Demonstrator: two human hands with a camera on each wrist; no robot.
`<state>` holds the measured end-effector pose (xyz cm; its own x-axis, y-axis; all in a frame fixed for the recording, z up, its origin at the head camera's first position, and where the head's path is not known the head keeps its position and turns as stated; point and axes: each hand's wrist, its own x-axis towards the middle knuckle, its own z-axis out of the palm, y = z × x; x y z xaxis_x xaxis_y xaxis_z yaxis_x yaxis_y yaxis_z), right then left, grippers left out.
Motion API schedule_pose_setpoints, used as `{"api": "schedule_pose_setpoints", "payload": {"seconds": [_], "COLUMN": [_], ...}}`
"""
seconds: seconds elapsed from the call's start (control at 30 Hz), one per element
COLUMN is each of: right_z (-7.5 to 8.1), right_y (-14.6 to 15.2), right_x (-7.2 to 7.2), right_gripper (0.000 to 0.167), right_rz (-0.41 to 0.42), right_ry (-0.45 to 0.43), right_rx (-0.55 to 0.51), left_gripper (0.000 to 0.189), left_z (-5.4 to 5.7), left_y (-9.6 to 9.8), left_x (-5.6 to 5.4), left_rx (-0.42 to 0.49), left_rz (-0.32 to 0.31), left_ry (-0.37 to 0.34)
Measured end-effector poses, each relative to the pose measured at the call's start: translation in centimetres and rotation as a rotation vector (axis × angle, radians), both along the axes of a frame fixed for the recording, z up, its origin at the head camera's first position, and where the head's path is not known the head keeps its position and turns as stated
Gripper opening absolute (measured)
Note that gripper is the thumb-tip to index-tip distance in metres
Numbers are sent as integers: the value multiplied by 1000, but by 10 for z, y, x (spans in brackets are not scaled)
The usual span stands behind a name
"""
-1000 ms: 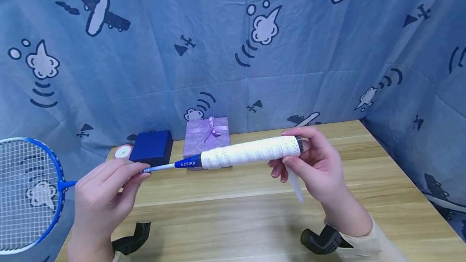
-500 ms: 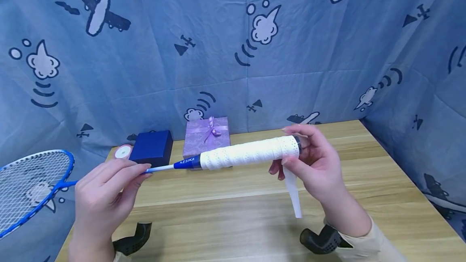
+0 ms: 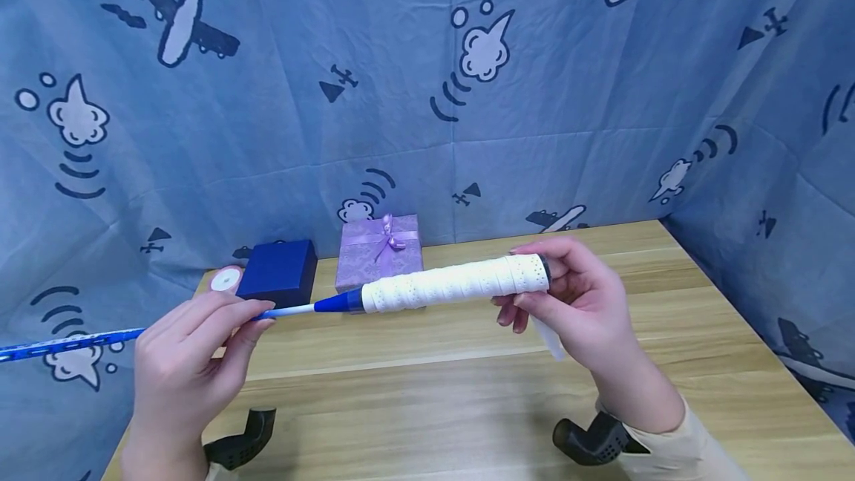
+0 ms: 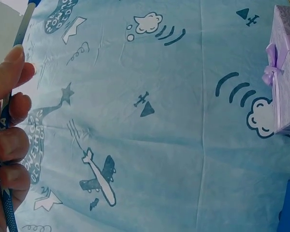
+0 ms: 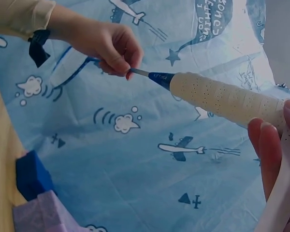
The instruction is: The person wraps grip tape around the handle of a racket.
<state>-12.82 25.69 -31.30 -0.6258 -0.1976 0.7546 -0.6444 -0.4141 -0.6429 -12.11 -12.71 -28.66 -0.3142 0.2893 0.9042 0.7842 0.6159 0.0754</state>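
Observation:
A blue and white badminton racket (image 3: 338, 301) is held level above the table, its handle wrapped in white perforated grip tape (image 3: 447, 285). My left hand (image 3: 190, 366) pinches the thin shaft between thumb and fingers. Around the butt end of the handle, the thumb and fingers of my right hand (image 3: 584, 306) grip the wrapped tape. A loose white tail of tape (image 5: 280, 193) hangs below the right fingers. At the far left in the head view, the racket's frame (image 3: 73, 344) shows edge-on. The right palm hides part of the black end cap.
On the wooden table (image 3: 427, 399), a dark blue box (image 3: 279, 272) and a purple gift box (image 3: 379, 247) with a ribbon stand at the back. Beside the blue box sits a white and pink ribbon spool (image 3: 226, 278). A blue printed curtain (image 3: 401, 132) hangs behind.
The racket has rotated about its long axis: its head went from showing its strings to edge-on. The loose tape tail swung down into view, then went mostly behind the right hand.

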Motion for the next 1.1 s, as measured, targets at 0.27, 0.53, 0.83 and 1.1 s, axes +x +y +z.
{"api": "schedule_pose_setpoints", "payload": {"seconds": [0.27, 0.53, 0.83, 1.1], "right_z": [-1, 0, 1, 0], "right_y": [-1, 2, 3, 4], "right_x": [-1, -1, -4, -6], "right_gripper": [35, 38, 41, 32], "right_rz": [19, 60, 87, 61], "right_ry": [-35, -14, -21, -1], "right_rx": [-45, -10, 21, 5], "left_gripper": [44, 43, 42, 41], "left_z": [2, 1, -2, -1], "left_y": [4, 0, -2, 2], "left_x": [1, 2, 1, 2], "left_rx": [-24, -59, -81, -61], "left_rz": [7, 3, -17, -37], "left_ry": [1, -66, -89, -91]}}
